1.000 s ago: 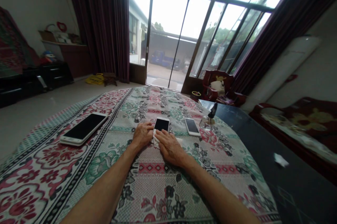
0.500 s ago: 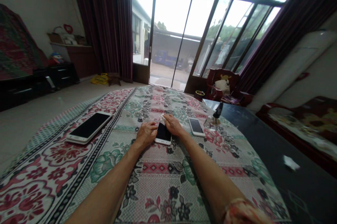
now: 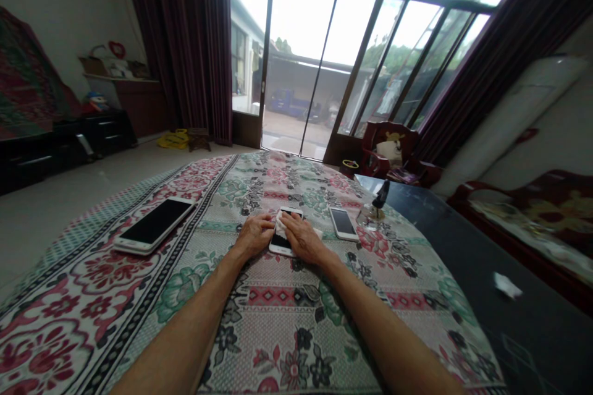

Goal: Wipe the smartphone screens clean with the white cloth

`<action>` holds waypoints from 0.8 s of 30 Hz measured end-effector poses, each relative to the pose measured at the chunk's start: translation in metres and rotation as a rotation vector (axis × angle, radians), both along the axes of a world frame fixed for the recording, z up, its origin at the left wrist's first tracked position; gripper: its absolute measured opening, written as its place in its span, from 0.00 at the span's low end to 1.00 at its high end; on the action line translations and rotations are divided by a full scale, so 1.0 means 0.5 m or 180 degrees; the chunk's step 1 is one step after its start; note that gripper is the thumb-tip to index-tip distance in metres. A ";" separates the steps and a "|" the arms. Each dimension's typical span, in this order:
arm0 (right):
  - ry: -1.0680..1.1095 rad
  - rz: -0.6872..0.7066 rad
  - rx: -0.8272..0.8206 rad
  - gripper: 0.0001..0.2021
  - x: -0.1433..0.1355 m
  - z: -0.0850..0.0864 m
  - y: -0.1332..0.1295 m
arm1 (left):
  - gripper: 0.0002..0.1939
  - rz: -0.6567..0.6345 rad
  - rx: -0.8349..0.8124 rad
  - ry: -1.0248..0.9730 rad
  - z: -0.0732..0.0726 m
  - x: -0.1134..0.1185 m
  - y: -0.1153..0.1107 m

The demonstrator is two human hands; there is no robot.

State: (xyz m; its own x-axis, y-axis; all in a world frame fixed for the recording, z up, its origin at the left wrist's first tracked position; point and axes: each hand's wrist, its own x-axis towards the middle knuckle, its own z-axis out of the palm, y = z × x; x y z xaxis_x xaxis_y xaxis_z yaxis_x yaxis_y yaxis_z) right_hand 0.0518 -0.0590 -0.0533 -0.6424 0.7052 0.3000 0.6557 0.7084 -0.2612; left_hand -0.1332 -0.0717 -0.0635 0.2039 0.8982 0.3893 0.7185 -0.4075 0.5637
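A white smartphone (image 3: 281,249) with a dark screen lies face up on the flowered tablecloth (image 3: 278,333) in front of me. My left hand (image 3: 254,235) grips its left edge with bent fingers. Across the screen lies my right hand (image 3: 302,237), pressing a white tissue (image 3: 280,222) against the glass; part of the tissue sticks out beside the palm. The hand hides much of the phone's right side. To the right rests a smaller white phone (image 3: 343,224). A larger white phone (image 3: 155,224) with a black screen lies to the left, apparently on top of another flat device.
A clear stand with a black piece (image 3: 380,195) is on the table's right side. Beyond it is a dark tabletop (image 3: 445,246) with a crumpled white tissue (image 3: 508,285). A wooden chair (image 3: 374,154) and glass doors (image 3: 306,73) stand ahead.
My right hand has moved the tissue from the phone's top edge down over the middle of the screen. My left hand stays at the phone's left edge.
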 end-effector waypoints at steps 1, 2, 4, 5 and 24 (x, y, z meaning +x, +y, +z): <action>-0.0023 0.0026 -0.0041 0.21 0.002 0.003 -0.013 | 0.14 -0.0019 0.0008 -0.0010 0.002 -0.001 -0.001; -0.0044 0.0036 -0.0089 0.21 0.003 0.007 -0.025 | 0.14 -0.0021 0.0009 -0.0017 0.004 -0.001 -0.002; -0.0073 0.0045 -0.0171 0.22 0.007 0.012 -0.049 | 0.14 -0.0017 -0.0018 -0.0019 0.006 -0.001 -0.003; -0.0078 0.0056 -0.0187 0.22 0.008 0.014 -0.060 | 0.14 0.0000 -0.0042 -0.0023 0.006 -0.001 -0.003; 0.0405 0.0339 -0.0007 0.18 0.011 0.008 -0.100 | 0.28 -0.0535 -0.0521 0.0424 0.031 -0.047 -0.022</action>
State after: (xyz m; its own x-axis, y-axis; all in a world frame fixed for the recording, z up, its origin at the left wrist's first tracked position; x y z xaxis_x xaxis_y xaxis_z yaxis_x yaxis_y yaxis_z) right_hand 0.0573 -0.1088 -0.0494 -0.6704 0.6359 0.3823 0.5385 0.7715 -0.3390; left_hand -0.1569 -0.0827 -0.0482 0.3952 0.8962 0.2015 0.7208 -0.4385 0.5368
